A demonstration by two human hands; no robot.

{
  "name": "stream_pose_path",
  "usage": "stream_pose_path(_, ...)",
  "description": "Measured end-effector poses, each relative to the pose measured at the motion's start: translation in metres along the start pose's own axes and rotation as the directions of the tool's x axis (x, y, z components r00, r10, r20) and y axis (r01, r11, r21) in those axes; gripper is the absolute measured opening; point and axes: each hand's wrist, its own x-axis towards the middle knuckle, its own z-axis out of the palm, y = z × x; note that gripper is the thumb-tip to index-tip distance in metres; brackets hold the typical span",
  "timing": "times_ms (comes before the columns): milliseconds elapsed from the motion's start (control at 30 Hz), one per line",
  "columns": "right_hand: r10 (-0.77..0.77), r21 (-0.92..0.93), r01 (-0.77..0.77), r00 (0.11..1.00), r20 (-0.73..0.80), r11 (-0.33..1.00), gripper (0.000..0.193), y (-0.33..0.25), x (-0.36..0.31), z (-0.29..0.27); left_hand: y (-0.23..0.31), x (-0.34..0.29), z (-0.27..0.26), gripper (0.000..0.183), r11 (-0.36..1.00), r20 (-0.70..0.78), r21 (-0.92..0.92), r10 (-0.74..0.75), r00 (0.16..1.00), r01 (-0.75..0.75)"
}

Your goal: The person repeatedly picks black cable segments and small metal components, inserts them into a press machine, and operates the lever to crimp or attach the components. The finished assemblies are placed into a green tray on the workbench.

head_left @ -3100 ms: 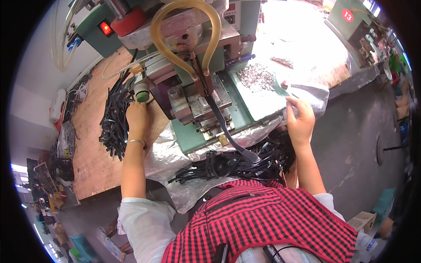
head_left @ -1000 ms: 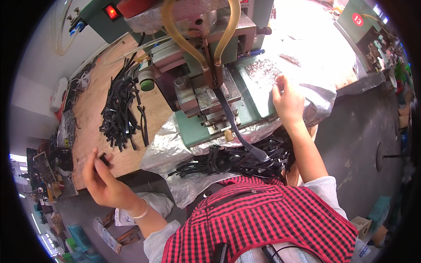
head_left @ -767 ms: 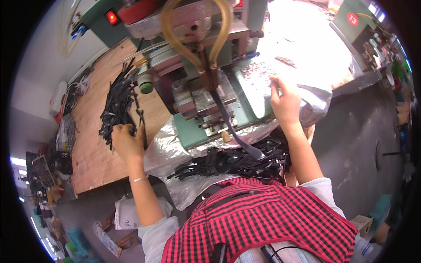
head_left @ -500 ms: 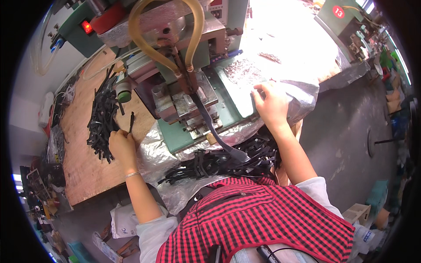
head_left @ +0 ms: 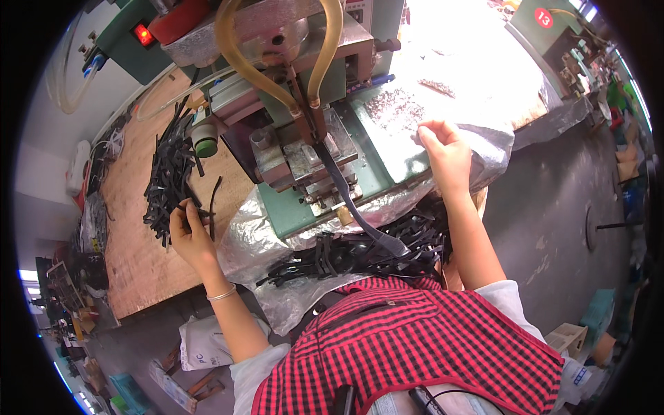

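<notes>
My left hand [head_left: 193, 234] is at the near end of a heap of black strips [head_left: 173, 173] on the left of the table. Its thumb and fingers pinch together against the heap; what lies between them is hard to make out. One loose black strip [head_left: 216, 200] lies just right of those fingers. My right hand [head_left: 448, 155] hovers over the bright plate right of the press, fingers bent together, with a tiny dark spot at the tips. A longer black strip [head_left: 353, 211] hangs from the green press [head_left: 304, 155] onto a second pile of black strips [head_left: 332, 256] before me.
Tan hoses [head_left: 330, 55] loop down the front of the press. A green-capped knob [head_left: 206, 147] sticks out on its left. Small dark bits [head_left: 394, 107] are scattered on the plate. Clear plastic sheeting [head_left: 249, 235] covers the table's front edge. Another machine [head_left: 546, 34] stands far right.
The view has shifted slightly, moving the scene rightward. My left hand has moved onto the heap's near end, away from the loose strip. My right hand's fingers have drawn closer together.
</notes>
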Motion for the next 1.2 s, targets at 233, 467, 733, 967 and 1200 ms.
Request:
stream_pose_path(233,-0.343,0.132,0.324,0.925,0.166,0.937,0.013,-0.059,-0.014,0.073,0.105,-0.005,0.028,0.024,0.874,-0.040,-0.463,0.148,0.988,-0.149)
stream_pose_path(467,-0.306,0.420,0.196,0.928,0.214,0.886,0.035,-0.087,-0.043,0.129,0.207,0.018,0.048,0.011,0.650,-0.033,-0.644,0.502,0.864,-0.403)
stream_pose_path(733,-0.411,0.080,0.405,0.869,0.277,0.911,0.040,-0.114,-0.055,0.100,0.195,-0.014,0.054,0.008,0.658,-0.043,-0.586,0.557,0.830,-0.472)
stream_pose_path(967,-0.354,-0.547,0.459,0.889,0.292,0.701,0.029,-0.008,-0.012,0.011,0.180,-0.049,0.092,0.026,0.328,0.126,-0.226,0.944,0.306,-0.917)
stream_pose_path(1200,-0.369,-0.521,0.372,0.922,0.114,0.768,0.030,-0.018,0.016,-0.008,0.170,-0.050,0.104,0.025,0.269,0.077,-0.219,0.963,0.259,-0.938)
